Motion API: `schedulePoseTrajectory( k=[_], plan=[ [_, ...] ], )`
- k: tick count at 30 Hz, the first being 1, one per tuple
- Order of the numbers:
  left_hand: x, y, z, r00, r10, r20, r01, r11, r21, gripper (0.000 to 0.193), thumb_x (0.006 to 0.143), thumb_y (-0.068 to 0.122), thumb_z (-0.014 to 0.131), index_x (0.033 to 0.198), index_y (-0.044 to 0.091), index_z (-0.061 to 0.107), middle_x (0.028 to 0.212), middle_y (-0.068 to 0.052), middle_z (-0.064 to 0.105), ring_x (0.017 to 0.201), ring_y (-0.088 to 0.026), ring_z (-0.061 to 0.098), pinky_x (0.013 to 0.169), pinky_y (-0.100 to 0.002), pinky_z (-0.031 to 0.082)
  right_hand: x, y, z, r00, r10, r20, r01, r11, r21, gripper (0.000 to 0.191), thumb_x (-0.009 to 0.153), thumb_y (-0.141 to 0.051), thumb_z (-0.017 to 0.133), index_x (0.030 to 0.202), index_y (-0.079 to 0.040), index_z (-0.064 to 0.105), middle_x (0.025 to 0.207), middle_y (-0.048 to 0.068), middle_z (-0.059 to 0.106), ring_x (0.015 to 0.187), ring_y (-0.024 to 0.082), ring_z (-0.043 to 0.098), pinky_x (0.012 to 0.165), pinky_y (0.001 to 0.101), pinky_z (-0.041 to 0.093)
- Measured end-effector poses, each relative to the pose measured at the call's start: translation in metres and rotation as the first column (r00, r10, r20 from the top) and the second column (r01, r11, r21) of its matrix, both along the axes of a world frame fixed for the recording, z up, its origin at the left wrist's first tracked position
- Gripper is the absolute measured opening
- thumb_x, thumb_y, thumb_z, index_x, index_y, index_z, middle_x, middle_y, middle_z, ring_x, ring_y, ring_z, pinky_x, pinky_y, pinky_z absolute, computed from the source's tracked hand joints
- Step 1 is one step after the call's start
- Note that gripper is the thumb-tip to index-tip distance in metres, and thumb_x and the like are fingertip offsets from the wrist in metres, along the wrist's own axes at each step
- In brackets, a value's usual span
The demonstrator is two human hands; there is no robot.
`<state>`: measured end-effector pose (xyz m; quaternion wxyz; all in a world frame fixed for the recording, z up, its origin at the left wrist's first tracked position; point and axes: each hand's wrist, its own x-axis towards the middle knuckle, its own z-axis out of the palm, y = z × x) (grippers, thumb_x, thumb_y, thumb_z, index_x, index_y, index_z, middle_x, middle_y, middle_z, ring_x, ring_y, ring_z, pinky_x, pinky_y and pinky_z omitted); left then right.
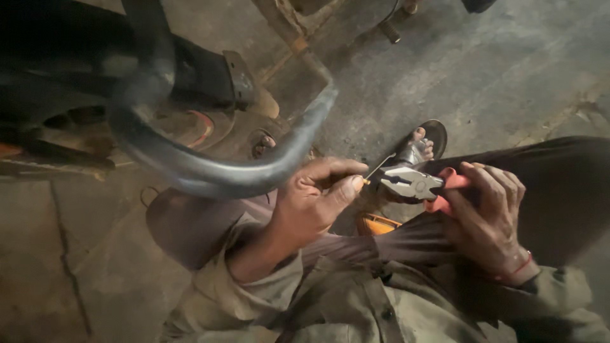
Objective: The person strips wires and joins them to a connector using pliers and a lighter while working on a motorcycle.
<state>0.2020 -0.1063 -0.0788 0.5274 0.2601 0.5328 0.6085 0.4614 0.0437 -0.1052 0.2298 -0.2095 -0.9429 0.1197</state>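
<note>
— Head view, looking down: left hand [311,203] pinching a thin wire [379,168] between thumb and forefinger, just in front of the knees.
— And the right?
— Right hand [486,216] clenched round the red handles of pliers [413,183], jaws nearly touching the wire's end; hard to tell whether biting it.
— Feel of the wire?
— Probably light, stiff but bendable, easily dropped; best pinched close to the working end. Pliers heavier, grippy on the handles.
— Surroundings?
— Rough, dusty concrete floor [495,70]. Curved metal tube [222,174] just above the left hand, dark machinery behind it. Sandalled foot [422,143] past the pliers. Dim light, cramped.
</note>
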Motion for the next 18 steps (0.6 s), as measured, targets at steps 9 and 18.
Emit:
schedulePoseTrajectory(
  k=[9,18],
  plan=[
    [-0.0037,0.005,0.0019,0.998,-0.051,0.034,0.052,0.998,-0.039,0.02,0.1,0.009,0.069,0.115,-0.002,0.072,0.096,-0.002,0.073,0.086,-0.006,0.065,0.078,-0.022,0.054,0.0012,0.0003,0.0013,0.998,0.05,0.049,-0.055,0.994,0.09,0.021,0.097,-0.03,0.077,0.104,-0.011,0.073,0.134,0.017,0.058,0.126,0.037,0.056,0.11,0.0551,0.041],
    [-0.002,0.0045,0.0024,0.995,-0.035,0.096,0.045,0.993,-0.109,0.015,0.098,0.006,0.07,0.109,-0.003,0.073,0.09,-0.003,0.071,0.08,-0.006,0.062,0.072,-0.023,0.052,0.0048,0.0001,-0.0004,0.996,0.052,0.069,-0.058,0.994,0.093,0.021,0.1,-0.035,0.075,0.107,-0.015,0.073,0.132,0.014,0.058,0.125,0.037,0.056,0.112,0.0554,0.04]
  ],
)
